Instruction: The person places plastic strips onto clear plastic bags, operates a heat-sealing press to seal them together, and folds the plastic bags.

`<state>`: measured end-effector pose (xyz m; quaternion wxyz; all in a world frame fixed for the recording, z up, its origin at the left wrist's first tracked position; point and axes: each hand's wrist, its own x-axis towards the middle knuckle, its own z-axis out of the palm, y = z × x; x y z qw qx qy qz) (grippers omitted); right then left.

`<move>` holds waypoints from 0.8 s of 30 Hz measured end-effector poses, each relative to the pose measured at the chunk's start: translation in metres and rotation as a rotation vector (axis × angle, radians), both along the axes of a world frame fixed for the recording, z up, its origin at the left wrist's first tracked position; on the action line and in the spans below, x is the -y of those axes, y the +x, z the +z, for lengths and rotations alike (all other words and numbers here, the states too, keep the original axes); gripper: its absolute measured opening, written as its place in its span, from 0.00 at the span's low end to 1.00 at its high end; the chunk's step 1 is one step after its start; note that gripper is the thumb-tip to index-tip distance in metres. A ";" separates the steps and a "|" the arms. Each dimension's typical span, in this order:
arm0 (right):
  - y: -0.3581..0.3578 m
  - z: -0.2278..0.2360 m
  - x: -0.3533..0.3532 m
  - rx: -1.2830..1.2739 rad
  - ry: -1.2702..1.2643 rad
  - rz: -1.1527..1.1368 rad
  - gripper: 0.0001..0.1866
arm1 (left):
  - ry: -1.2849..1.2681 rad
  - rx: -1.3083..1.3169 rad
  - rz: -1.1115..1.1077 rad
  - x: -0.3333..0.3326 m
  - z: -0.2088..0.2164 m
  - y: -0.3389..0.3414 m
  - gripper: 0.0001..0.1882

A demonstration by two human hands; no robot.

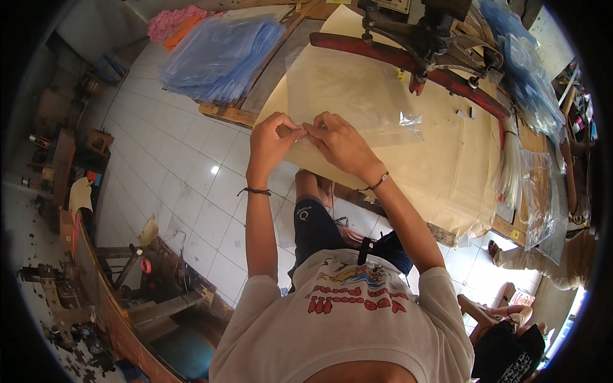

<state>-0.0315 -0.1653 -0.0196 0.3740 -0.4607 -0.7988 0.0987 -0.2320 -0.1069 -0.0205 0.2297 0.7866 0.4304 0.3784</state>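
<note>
A clear plastic sheet or pouch (351,86) lies flat on the tan-covered worktable (440,166). At its near left corner, my left hand (268,143) pinches the plastic between thumb and fingertips. My right hand (345,145) is closed in a pinch right beside it, on the same edge. The fingertips of both hands nearly touch, and the bit of plastic between them is mostly hidden. Beyond the hands, a red metal bar (357,46) on a dark press (440,38) hangs over the far part of the sheet.
Bluish clear plastic pieces (220,54) are stacked at the table's far left. More plastic bundles (530,76) lie at the far right, above whitish strips (509,163) and a clear bag (536,191). Another person (507,332) sits at the lower right. White floor tiles (185,166) show at left.
</note>
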 end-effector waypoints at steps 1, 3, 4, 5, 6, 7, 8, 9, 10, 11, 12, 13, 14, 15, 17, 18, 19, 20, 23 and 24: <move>0.000 0.000 0.000 0.007 0.003 -0.009 0.18 | -0.043 0.001 0.011 -0.001 0.000 0.000 0.08; 0.000 0.000 0.002 0.014 0.007 -0.017 0.18 | -0.085 0.001 0.021 -0.001 0.001 -0.001 0.08; 0.001 0.000 0.002 0.022 0.015 -0.028 0.18 | -0.127 0.023 0.019 -0.001 0.003 -0.001 0.07; 0.002 0.000 0.002 0.031 0.022 -0.039 0.18 | -0.169 0.044 0.018 0.000 0.004 -0.001 0.06; 0.004 -0.001 0.002 0.030 0.023 -0.040 0.18 | -0.168 0.043 0.016 0.001 0.005 0.000 0.06; 0.008 -0.002 0.002 -0.017 0.004 -0.020 0.18 | -0.156 0.028 0.034 0.002 0.005 0.001 0.06; 0.010 -0.002 0.002 -0.063 -0.014 0.000 0.18 | -0.144 0.012 0.051 0.002 0.006 0.002 0.06; 0.010 -0.002 0.002 -0.064 -0.014 -0.002 0.18 | -0.144 0.012 0.049 0.002 0.005 0.002 0.06; 0.009 -0.001 0.002 -0.041 0.004 -0.002 0.17 | -0.184 0.061 0.050 0.002 0.005 0.001 0.07; 0.008 0.000 0.002 -0.018 0.022 -0.003 0.17 | -0.225 0.110 0.052 0.003 0.004 0.001 0.08; 0.008 0.000 0.003 -0.018 0.021 -0.003 0.17 | -0.226 0.110 0.051 0.003 0.004 0.000 0.08; 0.007 0.000 0.003 -0.006 0.030 -0.001 0.18 | -0.213 0.095 0.053 0.003 0.005 0.001 0.08; 0.007 0.000 0.003 0.006 0.040 0.000 0.18 | -0.201 0.081 0.054 0.003 0.006 0.001 0.08; 0.008 -0.001 0.002 0.006 0.040 0.001 0.18 | -0.201 0.081 0.055 0.002 0.006 0.000 0.08; 0.008 -0.002 0.002 0.035 0.053 0.007 0.19 | -0.186 0.093 0.004 -0.001 0.006 0.000 0.08; 0.008 -0.002 0.002 0.036 0.053 0.008 0.19 | -0.186 0.094 0.004 -0.002 0.006 0.000 0.08; 0.008 -0.001 0.002 0.050 0.056 0.003 0.18 | -0.231 0.073 0.019 -0.004 0.007 0.000 0.08; 0.008 -0.001 0.002 0.065 0.058 -0.001 0.18 | -0.276 0.051 0.034 -0.005 0.008 0.000 0.08; 0.006 -0.002 0.002 0.077 0.083 -0.007 0.18 | -0.355 0.104 0.019 -0.011 0.006 -0.004 0.09; 0.005 -0.003 0.002 0.078 0.085 -0.006 0.18 | -0.352 0.105 0.019 -0.011 0.004 -0.005 0.09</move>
